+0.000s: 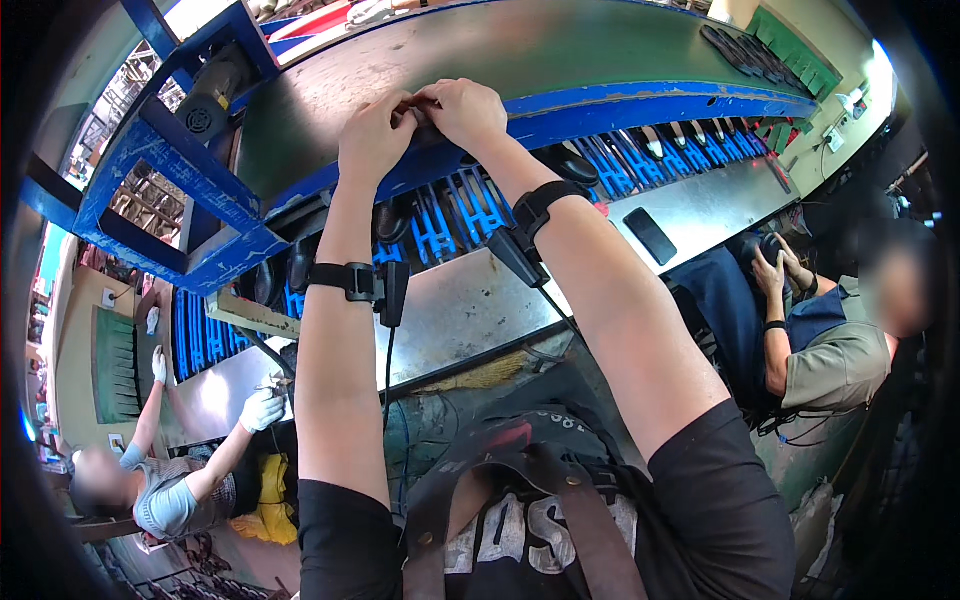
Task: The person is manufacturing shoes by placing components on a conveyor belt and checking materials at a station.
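Note:
Both my arms reach forward over the edge of a green conveyor belt (600,62) with a scuffed blue side rail. My left hand (376,138) has its fingers bent and pressed together. Beside it, almost touching, my right hand (465,116) is closed too, with the fingertips pinched toward the left ones. A small dark piece (420,113) shows between the two hands; its kind is too hidden to tell. Below the hands, black shoes (392,222) sit by a row of blue rack bars (440,232) under the belt.
A phone (650,236) lies on the metal bench (470,300). Dark flat shoe parts (750,50) rest on the belt's far right. A blue frame with a motor (210,95) stands left. Co-workers sit at both sides; the right one holds a dark shoe (770,247).

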Demonstrator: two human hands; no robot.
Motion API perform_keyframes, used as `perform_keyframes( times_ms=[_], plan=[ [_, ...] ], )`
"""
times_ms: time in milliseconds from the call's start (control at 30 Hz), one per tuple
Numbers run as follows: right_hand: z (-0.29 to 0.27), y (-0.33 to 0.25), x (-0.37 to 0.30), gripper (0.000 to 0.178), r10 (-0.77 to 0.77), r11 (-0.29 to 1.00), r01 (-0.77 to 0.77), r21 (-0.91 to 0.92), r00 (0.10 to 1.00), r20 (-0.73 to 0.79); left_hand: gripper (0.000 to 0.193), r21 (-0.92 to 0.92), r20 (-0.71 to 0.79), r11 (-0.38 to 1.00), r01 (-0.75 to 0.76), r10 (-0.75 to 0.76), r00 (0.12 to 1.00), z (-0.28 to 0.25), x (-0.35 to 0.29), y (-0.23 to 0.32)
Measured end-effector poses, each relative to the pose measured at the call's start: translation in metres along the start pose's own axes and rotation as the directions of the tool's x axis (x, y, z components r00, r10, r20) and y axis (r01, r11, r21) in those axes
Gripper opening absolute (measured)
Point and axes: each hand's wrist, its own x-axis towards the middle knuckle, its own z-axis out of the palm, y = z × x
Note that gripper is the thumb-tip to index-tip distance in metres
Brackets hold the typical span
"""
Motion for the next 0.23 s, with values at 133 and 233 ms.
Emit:
perform_keyframes(
  times_ms=[133, 233],
  plan=[
    [0.0031, 0.0044, -0.0002, 0.016, -0.053, 0.998, 0.057, 0.035, 0.993, -0.109, 0.028, 0.008, 0.017, 1.0, 0.004, -0.004, 1.0, -0.0002, 0.0007, 0.0037],
    [0.0048, 0.0038, -0.0007, 0.017, -0.058, 0.998, 0.061, 0.024, 0.992, -0.115, 0.024, -0.011, -0.018, 1.0, -0.016, 0.015, 1.0, -0.0006, -0.0001, 0.0036]
  ],
)
